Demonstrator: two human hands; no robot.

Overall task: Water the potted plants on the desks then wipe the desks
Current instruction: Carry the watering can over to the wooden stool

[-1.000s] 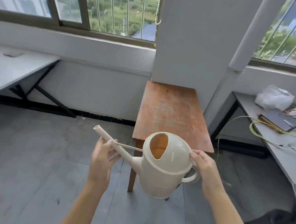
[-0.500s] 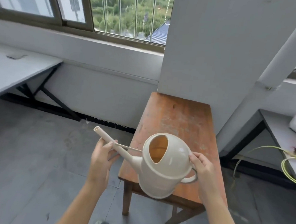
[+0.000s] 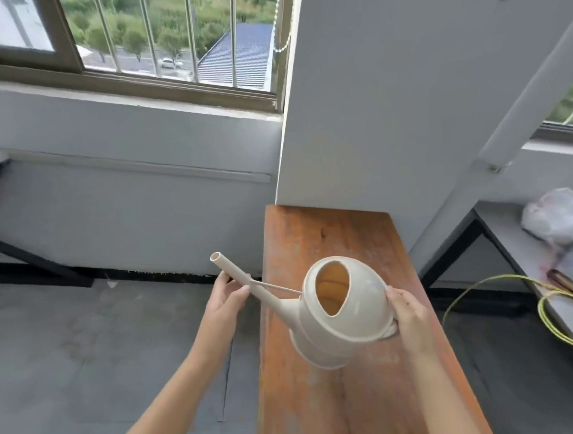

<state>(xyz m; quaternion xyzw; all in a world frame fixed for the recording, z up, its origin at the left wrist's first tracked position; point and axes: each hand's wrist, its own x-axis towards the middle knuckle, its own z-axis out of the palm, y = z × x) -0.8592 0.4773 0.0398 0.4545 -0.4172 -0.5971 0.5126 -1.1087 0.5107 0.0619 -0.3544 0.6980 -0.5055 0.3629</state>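
Cream watering can (image 3: pixel 339 317) held in the air over the wooden table (image 3: pixel 350 405), toward its left edge.

Spout points up-left past that edge. Left hand (image 3: pixel 227 297) closed around the spout; right hand (image 3: pixel 409 320) grips the can's rear by the handle. Grey desk (image 3: pixel 525 245) to the right carries a plastic bag (image 3: pixel 563 213) and yellow cable (image 3: pixel 547 320).
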